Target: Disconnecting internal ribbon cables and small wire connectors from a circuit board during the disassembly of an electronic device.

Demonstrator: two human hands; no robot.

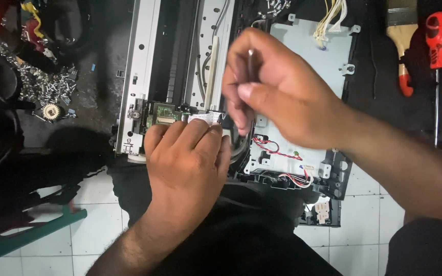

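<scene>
We find a dismantled printer chassis (144,66) lying across the lap, its grey metal plate (308,56) exposed. Our left hand (188,163) lies flat, fingers pressing a white ribbon cable (205,118) beside the small green board (163,113). Our right hand (277,92) is closed around a thin dark tool (250,66). In our judgement, a slip could crease the cable. No containers; loose screws (47,84) lie heaped at left.
</scene>
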